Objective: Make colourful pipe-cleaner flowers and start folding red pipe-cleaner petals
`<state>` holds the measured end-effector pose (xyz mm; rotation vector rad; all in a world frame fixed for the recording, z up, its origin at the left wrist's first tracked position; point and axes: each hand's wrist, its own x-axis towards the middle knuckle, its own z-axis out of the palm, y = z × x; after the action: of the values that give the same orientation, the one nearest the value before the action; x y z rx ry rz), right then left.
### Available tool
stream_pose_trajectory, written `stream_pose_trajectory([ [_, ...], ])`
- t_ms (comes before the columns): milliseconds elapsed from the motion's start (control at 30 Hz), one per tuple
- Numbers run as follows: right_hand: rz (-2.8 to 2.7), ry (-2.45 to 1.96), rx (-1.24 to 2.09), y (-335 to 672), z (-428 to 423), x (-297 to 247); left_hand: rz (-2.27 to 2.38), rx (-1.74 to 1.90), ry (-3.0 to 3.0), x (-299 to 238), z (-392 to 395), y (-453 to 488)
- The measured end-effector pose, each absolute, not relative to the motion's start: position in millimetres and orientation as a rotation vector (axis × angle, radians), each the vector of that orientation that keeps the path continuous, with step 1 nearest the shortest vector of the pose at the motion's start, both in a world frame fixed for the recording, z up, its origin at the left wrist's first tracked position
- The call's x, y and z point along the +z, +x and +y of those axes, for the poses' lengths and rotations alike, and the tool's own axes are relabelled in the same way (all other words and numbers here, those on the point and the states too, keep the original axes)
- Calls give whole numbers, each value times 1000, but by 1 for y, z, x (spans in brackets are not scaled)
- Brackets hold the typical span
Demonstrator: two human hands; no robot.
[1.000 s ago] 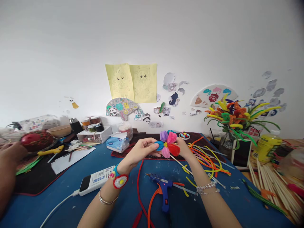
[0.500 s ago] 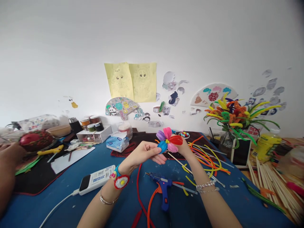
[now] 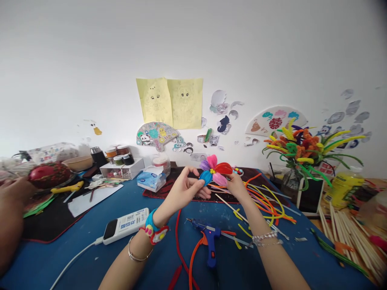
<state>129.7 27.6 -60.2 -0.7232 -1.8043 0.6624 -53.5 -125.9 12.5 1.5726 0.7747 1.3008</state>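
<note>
Both my hands hold up a pipe-cleaner flower (image 3: pixel 215 171) with purple, pink, red and blue petals and a yellow centre, above the blue table (image 3: pixel 90 262). My left hand (image 3: pixel 184 189) pinches the blue petal between thumb and fingertips. Gripping the flower from behind and below is my right hand (image 3: pixel 236 186), with a thin wooden stick (image 3: pixel 232 209) slanting down from it toward the table. A blue glue gun (image 3: pixel 208 237) lies on the table just below my hands.
Loose pipe cleaners (image 3: pixel 266 199) lie to the right, beside a vase of pipe-cleaner flowers (image 3: pixel 302 153) and wooden sticks (image 3: pixel 347 233). A power strip (image 3: pixel 125 225), tissue pack (image 3: pixel 151 179) and jars (image 3: pixel 119 161) sit left. Another person's hand (image 3: pixel 13 193) rests at the far left.
The flower has been turned and lifted slightly; the red petal now points right. My left hand has shifted its pinch onto the blue petal.
</note>
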Motion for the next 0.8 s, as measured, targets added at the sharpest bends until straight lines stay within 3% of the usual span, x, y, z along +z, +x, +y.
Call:
stream_pose_trajectory([
  [100, -1814, -715, 691, 129, 26, -61, 747, 1392, 1769, 9, -130, -51],
  [267, -1860, -678, 731, 129, 17, -56, 1076, 1545, 2326, 2, -128, -56],
  [467, -1881, -655, 737, 128, 18, -55, 1056, 1619, 3031, -4, -117, -62],
  [800, -1932, -644, 749, 126, 19, -59, 1235, 1683, 2979, -6, -114, -65],
])
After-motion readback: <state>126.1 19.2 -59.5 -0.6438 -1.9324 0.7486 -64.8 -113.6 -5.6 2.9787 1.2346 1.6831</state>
